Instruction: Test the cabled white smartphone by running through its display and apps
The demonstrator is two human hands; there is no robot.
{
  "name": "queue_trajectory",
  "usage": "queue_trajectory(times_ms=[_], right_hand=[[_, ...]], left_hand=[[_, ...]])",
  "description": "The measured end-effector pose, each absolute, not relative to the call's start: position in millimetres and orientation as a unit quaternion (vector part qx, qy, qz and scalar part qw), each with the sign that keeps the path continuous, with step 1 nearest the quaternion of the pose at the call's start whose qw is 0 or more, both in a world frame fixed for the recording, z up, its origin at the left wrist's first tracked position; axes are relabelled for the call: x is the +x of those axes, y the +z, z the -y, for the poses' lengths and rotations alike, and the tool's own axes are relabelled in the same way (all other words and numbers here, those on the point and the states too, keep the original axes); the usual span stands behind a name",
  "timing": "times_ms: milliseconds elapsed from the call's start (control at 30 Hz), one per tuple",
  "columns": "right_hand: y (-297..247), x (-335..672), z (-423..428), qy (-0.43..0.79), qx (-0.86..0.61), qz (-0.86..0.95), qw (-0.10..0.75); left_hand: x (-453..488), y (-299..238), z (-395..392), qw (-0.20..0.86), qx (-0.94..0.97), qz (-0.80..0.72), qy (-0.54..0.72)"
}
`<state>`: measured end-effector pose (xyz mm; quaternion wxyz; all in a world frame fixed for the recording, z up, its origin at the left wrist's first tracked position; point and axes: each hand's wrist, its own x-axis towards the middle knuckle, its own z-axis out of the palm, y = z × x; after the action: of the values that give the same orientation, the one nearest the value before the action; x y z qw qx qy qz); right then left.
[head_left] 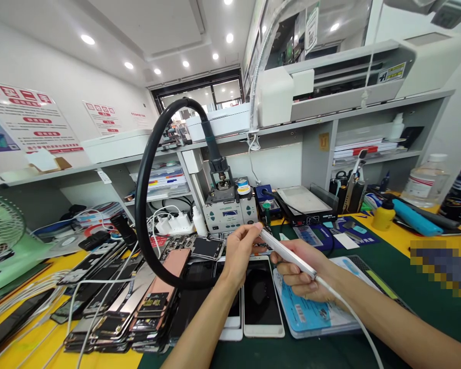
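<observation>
Above the worktop [115,362], right hand [315,256] grips white phone [288,252], left hand [238,251] pinches its top end. Cable [364,330] appears connected; what remains cannot be told.

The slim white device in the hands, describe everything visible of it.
The slim white device, probably a phone, shows a smooth edge; its front can't be made out. It slants above the green mat, near end lower, a white cable leading from there. The right hand grips it; the left hand touches its far end.
</observation>
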<state>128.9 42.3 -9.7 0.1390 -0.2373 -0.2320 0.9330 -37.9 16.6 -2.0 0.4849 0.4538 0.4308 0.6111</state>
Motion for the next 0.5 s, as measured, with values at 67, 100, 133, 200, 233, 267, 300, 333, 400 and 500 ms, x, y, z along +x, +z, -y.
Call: queue_trajectory(times_ms=[67,100,133,200,233,267,300,333,400,500], right_hand=[[-10.1,129.2,-42.2,0.933,-0.238,0.232,0.140],[-10.1,129.2,-42.2,0.932,-0.240,0.232,0.140],[-9.9,129.1,-42.1,0.931,-0.243,0.233,0.141],[-9.5,128.7,-42.2,0.929,-0.249,0.235,0.140],[-9.3,128.4,-42.3,0.929,-0.251,0.235,0.140],[-9.3,128.2,-42.5,0.928,-0.252,0.235,0.139],[-9.3,128.0,-42.6,0.928,-0.253,0.235,0.139],[-9.4,127.9,-42.7,0.928,-0.253,0.235,0.139],[-9.6,127.8,-42.6,0.929,-0.251,0.235,0.139],[-9.0,127.7,-41.8,0.928,-0.250,0.237,0.139]], left_hand=[[-37.9,-1.9,-16.9,0.484,0.454,-0.435,0.609],[-37.9,-1.7,-16.9,0.484,0.455,-0.437,0.606],[-37.8,-1.3,-16.9,0.483,0.455,-0.440,0.604],[-37.6,-0.4,-16.5,0.483,0.456,-0.443,0.602],[-37.5,0.1,-16.2,0.484,0.456,-0.442,0.602],[-37.5,0.6,-16.0,0.484,0.457,-0.441,0.602],[-37.5,1.0,-15.8,0.485,0.457,-0.439,0.602],[-37.6,1.2,-15.6,0.484,0.458,-0.438,0.603],[-38.2,0.8,-15.7,0.484,0.462,-0.434,0.603],[-39.1,-0.5,-16.0,0.485,0.470,-0.428,0.601]])
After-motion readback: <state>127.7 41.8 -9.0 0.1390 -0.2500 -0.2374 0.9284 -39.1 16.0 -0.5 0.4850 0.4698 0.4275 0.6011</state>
